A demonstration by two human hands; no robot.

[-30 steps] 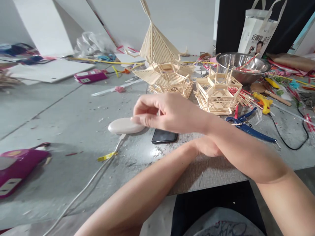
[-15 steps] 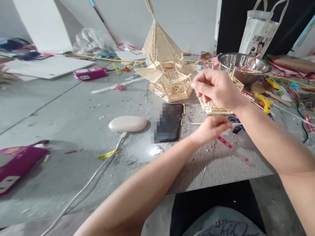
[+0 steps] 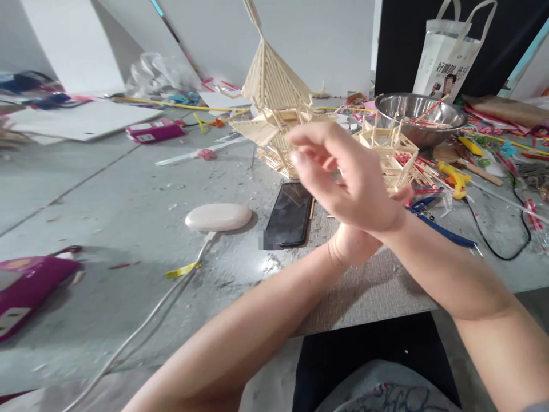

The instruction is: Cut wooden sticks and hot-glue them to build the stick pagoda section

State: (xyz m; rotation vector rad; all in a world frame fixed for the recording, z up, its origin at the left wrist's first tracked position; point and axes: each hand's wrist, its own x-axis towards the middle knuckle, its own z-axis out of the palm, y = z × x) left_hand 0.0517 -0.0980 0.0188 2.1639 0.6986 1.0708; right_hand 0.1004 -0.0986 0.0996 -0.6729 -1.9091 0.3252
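My right hand point(image 3: 343, 171) is raised over the workbench, fingers loosely curved and thumb apart from the index finger, with nothing visible between them. Its wrist crosses above my left hand point(image 3: 358, 243), whose fingers are mostly hidden behind it, so I cannot tell what they hold. The tip of a thin wooden stick point(image 3: 330, 216) shows just left of the left hand. Behind my right hand stands a pagoda model point(image 3: 274, 74) built of thin sticks, partly covered. A smaller stick frame point(image 3: 386, 143) is to its right. A black phone point(image 3: 288, 220) lies left of my hands.
A white oval device point(image 3: 218, 217) with a cable lies left of the phone. To the right are blue-handled pliers point(image 3: 446, 229), a yellow glue gun point(image 3: 455, 180) and a steel bowl point(image 3: 422, 120). Purple power strips point(image 3: 36, 289) and scraps lie leftward.
My right hand has moved left and closer to the camera, now overlapping my left hand. Blurred red pieces below the left hand are no longer visible. The view has shifted slightly.
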